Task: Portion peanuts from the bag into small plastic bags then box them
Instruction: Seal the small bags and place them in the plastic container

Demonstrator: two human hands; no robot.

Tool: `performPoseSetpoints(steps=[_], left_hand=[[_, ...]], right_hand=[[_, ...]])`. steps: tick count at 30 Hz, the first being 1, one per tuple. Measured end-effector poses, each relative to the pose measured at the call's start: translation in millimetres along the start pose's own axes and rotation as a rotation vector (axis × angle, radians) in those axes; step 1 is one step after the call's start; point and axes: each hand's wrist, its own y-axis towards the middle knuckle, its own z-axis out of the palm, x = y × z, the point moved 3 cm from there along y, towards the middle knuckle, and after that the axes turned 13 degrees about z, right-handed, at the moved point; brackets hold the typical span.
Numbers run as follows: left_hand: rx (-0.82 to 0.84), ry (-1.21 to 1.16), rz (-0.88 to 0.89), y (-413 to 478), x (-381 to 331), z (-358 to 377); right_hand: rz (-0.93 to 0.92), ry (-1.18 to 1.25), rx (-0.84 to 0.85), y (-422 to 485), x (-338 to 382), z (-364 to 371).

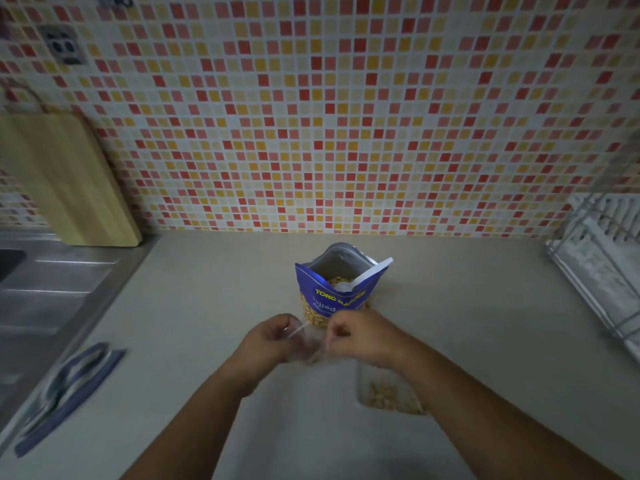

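A beige table (485,323) in a dim kitchen. Nearest, on the right, a clear box (391,393) holds peanuts. Just beyond it, the left grip (273,341) and right grip (356,337) are each clenched on a blurred small plastic bag (313,355), held between them. Behind stands the blue peanut bag (332,299), upright, mouth open upward, printed front facing the person. A white spoon (363,275) leans out to its right. Farthest is a wall (346,116) of red and yellow mosaic tile.
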Motion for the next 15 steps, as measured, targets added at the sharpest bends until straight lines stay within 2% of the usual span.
performPoseSetpoints(steps=[3,7,11,15], left_hand=[[0.159,-0.086,0.021,13,-28,37],[0.281,0.051,-0.026,35,-16,90],[0.397,0.434,-0.016,54,10,128],[0.518,0.914,0.074,54,30,142]], right_hand=[[0.058,0.194,-0.003,-24,-22,-46],[0.206,0.110,-0.010,-43,-59,-72],[0.308,-0.123,-0.002,-37,-97,-53],[0.333,-0.365,-0.087,-32,-116,-25]])
